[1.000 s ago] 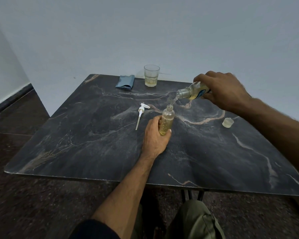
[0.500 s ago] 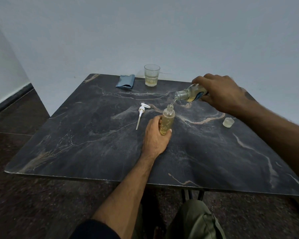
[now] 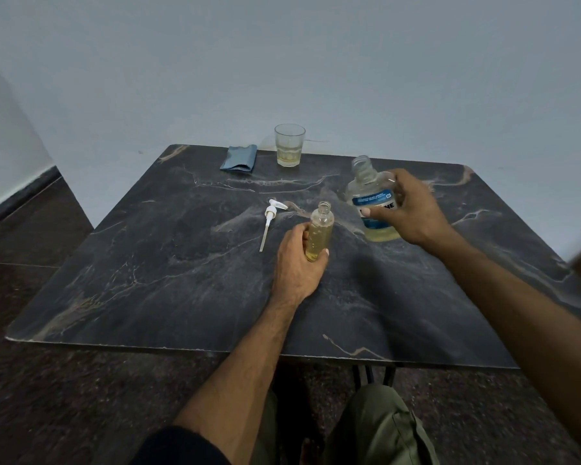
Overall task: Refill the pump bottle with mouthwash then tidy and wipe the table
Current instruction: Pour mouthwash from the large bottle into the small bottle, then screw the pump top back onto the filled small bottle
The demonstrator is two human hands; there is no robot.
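Observation:
A small clear pump bottle (image 3: 321, 226), open at the neck and mostly full of yellowish liquid, stands upright on the dark marble table (image 3: 168, 276). My left hand (image 3: 296, 263) is wrapped around its lower part. Just right of it the mouthwash bottle (image 3: 371, 199), clear with a blue label and no cap, stands nearly upright on the table with my right hand (image 3: 410, 209) gripping its side. The white pump head (image 3: 270, 218) with its long tube lies flat on the table left of the small bottle.
A folded blue cloth (image 3: 239, 158) lies at the table's far edge. Beside it stands a drinking glass (image 3: 289, 146) with a little yellowish liquid. Walls close off the far side and the left. My knees show under the near edge.
My right hand has tipped the mouthwash bottle back from pouring over the small bottle to upright and lowered it to the table. The cap on the right is now hidden behind my hand.

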